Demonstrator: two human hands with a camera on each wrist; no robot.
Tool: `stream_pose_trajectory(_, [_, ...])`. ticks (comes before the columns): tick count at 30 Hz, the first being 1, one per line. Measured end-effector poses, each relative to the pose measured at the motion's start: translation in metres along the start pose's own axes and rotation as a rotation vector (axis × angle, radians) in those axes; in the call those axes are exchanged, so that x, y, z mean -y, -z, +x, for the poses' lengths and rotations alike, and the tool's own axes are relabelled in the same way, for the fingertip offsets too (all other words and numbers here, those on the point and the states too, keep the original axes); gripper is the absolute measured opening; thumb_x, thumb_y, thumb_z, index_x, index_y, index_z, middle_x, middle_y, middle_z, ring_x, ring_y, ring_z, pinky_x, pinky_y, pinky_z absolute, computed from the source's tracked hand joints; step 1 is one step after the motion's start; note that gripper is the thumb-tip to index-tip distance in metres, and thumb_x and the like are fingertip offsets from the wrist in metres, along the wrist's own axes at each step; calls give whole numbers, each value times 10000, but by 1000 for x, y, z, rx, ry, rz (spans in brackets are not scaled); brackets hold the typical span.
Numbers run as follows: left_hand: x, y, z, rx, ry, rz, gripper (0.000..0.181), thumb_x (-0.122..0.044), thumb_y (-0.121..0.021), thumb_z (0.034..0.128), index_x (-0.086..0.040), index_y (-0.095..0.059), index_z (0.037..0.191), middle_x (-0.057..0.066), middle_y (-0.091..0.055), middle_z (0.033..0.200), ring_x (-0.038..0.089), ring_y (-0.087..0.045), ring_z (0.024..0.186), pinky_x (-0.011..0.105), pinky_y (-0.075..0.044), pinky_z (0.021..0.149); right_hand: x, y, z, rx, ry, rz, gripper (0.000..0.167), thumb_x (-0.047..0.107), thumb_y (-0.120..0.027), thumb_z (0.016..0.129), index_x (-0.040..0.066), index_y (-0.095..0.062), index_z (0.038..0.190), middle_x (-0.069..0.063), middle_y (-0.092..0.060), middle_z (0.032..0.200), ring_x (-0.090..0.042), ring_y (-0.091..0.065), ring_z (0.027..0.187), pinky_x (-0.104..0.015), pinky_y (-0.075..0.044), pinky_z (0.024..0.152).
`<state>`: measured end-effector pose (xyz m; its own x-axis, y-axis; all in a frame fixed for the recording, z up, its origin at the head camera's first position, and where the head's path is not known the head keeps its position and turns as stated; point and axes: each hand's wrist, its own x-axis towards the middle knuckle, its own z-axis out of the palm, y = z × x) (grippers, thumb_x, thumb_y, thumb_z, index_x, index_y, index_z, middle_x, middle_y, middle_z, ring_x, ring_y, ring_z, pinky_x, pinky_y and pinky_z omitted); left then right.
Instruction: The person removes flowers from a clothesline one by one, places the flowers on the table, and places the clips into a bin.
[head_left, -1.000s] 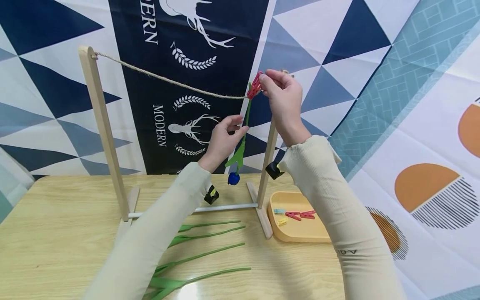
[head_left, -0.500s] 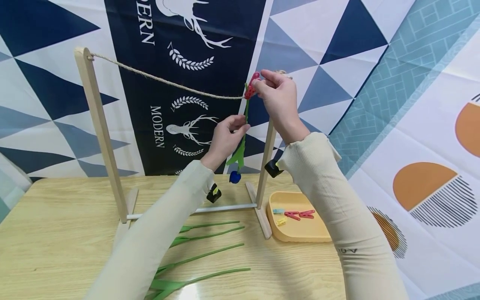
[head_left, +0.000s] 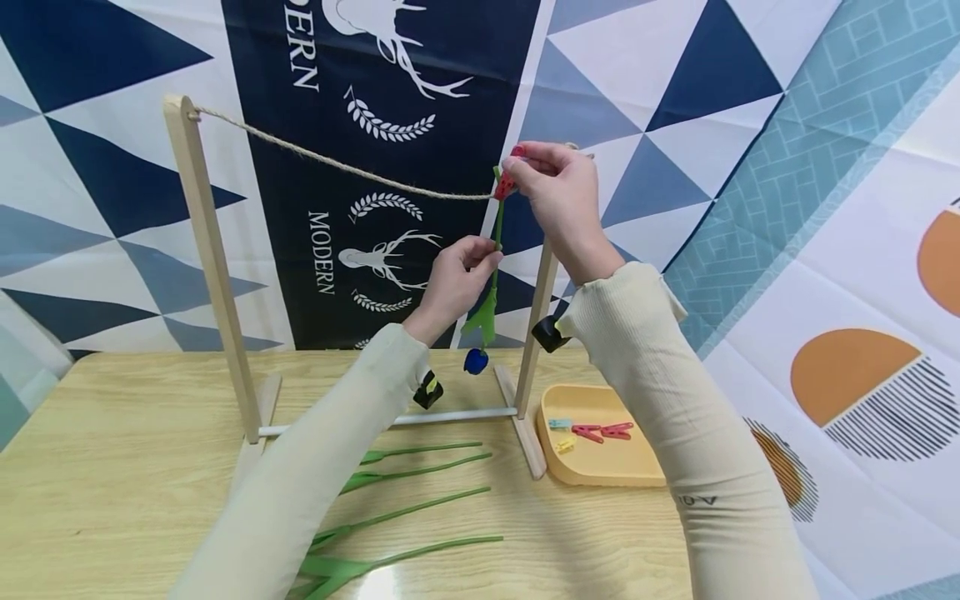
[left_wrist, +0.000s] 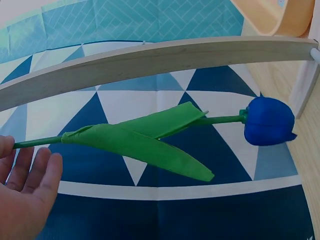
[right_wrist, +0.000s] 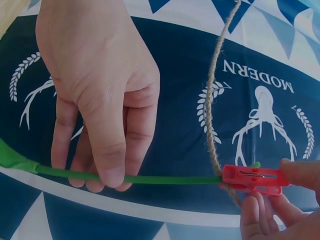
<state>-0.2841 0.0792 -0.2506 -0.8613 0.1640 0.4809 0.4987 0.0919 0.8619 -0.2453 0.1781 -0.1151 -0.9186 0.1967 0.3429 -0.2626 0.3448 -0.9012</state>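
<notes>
An artificial blue tulip (left_wrist: 270,121) hangs bloom-down, its green stem crossing the twine (head_left: 337,166) near the right post. My left hand (head_left: 457,279) pinches the stem between thumb and fingers, below the twine. Higher up, my right hand (head_left: 561,187) pinches the handle end of a red clothespin (right_wrist: 250,178) between thumb and fingers. The clothespin's nose sits over both the twine and the stem end, whose tip pokes out past it in the right wrist view. Whether the clothespin's jaws are fully closed there is hard to tell.
The twine runs between the wooden posts (head_left: 213,267) of a stand with a white bottom bar (head_left: 450,416). On the table (head_left: 112,467), several green stems (head_left: 420,509) lie partly under my left sleeve. At right, a yellow tray (head_left: 600,477) holds red, blue and yellow clothespins.
My left hand has shifted slightly right with the stem, and the bloom has swung a little. My right fingers now cover more of the red clothespin, which stays at the twine.
</notes>
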Motion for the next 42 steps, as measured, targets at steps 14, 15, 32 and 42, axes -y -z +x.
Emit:
stream_pose_trajectory(14, [1, 15, -1, -13, -40, -49, 190, -111, -568, 932, 13, -626, 1063, 138, -665, 932, 145, -579, 742, 184, -476, 623, 1, 0, 3, 5, 22, 81, 300, 192, -686, 846, 53, -624, 1104, -4, -616, 922, -118, -611, 902, -234, -493, 919])
stream_pose_trajectory(15, [2, 16, -1, -16, -50, -51, 194, -105, -566, 932, 12, -621, 1077, 139, -662, 930, 145, -578, 742, 182, -475, 628, 1, 0, 3, 8, 28, 92, 305, 186, -687, 845, 45, -619, 1107, -8, -617, 913, -118, -615, 890, -235, -498, 909])
stream_pose_trajectory(32, [1, 44, -15, 52, -67, 51, 259, -152, -588, 926, -51, -624, 1162, 123, -656, 939, 139, -566, 746, 205, -454, 636, -7, -1, 2, -79, 109, 288, 199, 134, -690, 824, 32, -662, 992, -28, -667, 881, -132, -648, 848, -228, -520, 858])
stream_pose_trajectory(42, [5, 69, -40, 244, 66, 146, 275, -184, -592, 926, -115, -619, 1191, 69, -651, 933, 219, -615, 783, 256, -518, 668, -11, 0, -1, -105, 170, 443, 179, 78, -692, 821, -9, -661, 975, -63, -681, 874, -166, -678, 820, -238, -531, 830])
